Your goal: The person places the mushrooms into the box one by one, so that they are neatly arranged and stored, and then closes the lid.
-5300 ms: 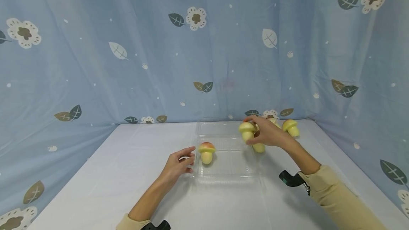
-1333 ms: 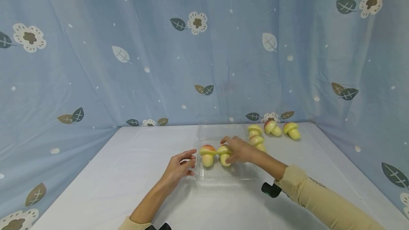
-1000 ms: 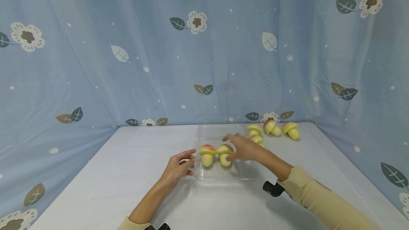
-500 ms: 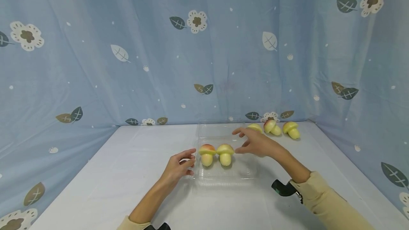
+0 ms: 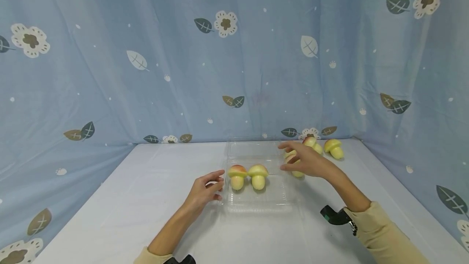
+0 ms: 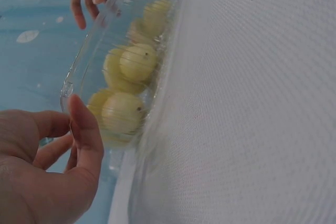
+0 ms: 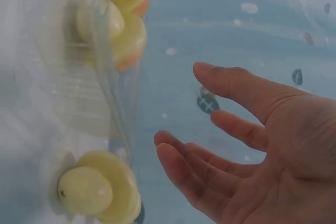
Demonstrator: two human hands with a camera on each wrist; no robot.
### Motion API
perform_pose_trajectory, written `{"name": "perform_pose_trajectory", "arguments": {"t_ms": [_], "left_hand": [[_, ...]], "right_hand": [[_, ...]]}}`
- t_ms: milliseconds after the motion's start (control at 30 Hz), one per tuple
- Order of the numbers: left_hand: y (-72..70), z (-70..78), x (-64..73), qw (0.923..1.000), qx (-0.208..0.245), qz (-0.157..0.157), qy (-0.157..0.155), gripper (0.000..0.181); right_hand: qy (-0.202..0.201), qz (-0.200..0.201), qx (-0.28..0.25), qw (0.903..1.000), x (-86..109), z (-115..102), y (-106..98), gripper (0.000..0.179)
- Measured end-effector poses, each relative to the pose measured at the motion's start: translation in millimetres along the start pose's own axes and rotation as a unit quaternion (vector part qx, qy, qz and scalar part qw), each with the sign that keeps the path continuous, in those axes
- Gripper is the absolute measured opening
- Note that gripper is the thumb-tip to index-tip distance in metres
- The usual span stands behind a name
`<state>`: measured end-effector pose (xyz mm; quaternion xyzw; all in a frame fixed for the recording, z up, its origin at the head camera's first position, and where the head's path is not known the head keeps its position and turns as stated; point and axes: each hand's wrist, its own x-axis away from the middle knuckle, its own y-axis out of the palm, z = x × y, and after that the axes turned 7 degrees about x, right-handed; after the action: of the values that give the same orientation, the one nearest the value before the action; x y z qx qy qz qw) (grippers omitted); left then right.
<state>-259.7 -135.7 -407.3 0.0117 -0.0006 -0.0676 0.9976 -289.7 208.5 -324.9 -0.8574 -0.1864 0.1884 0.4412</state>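
Mushroom-shaped pieces [image 5: 237,177], yellow, some flushed red on the cap: two lie side by side in the clear plastic container [image 5: 256,205], left and middle of the base, caps to the back, stems toward the person. Caps look to be touching. Clear panel [image 5: 254,149] extends back from the base.

Other four are outside, right of the container on the white tabletop [image 5: 139,199]. Near piece [image 5: 299,173] and middle piece [image 5: 288,154] are close to the container's right side, both partly covered by the right hand. Red-capped piece [image 5: 313,146] is tilted, farther back; far-right piece [image 5: 334,149] is beside it with a gap, also tilted.

Right hand [image 5: 309,161] is released: thumb and fingers spread, just by the near piece. Right wrist view shows a gap between fingertips and the closest piece, so nothing in its grasp.

Left hand [image 5: 201,188] is at the container's left edge, fingers loosely bent, thumb by the corner in the left wrist view. Can't tell if it's pinching the rim or only resting against it.

Tan sleeves [image 5: 379,231], black wrist devices [image 5: 334,216] at both cuffs. Blue curtain [image 5: 165,72] with leaf and flower print behind.
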Motion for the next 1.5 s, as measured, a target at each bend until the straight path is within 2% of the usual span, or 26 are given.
{"name": "perform_pose_trajectory", "arguments": {"t_ms": [267,500,700,967,1267,1500], "left_hand": [[0.0,-1.8,0.9,0.9999,0.003,-0.006,0.008,0.044],[0.2,-1.8,1.0,1.0,0.001,-0.005,0.0,0.043],[0.5,-1.3,0.9,1.0,0.0,-0.004,0.002,0.044],[0.0,-1.4,0.7,1.0,0.003,-0.004,0.003,0.044],[0.3,-0.1,1.8,1.0,0.002,-0.006,0.005,0.044],[0.2,0.9,2.8,0.9999,0.004,-0.008,0.008,0.043]], "right_hand": [[0.016,0.016,0.014,0.9996,5.2,11.5,-0.2,0.063],[0.042,0.014,0.038,0.9983,6.2,21.2,-3.1,0.065],[0.031,0.019,0.052,0.998,4.3,32.3,-4.0,0.059],[0.046,0.021,0.043,0.9978,1.9,46.0,-2.1,0.061],[0.069,0.027,0.077,0.9942,-0.8,55.8,3.2,0.067],[0.064,0.024,0.075,0.9948,-2.5,64.7,9.0,0.069]]}}
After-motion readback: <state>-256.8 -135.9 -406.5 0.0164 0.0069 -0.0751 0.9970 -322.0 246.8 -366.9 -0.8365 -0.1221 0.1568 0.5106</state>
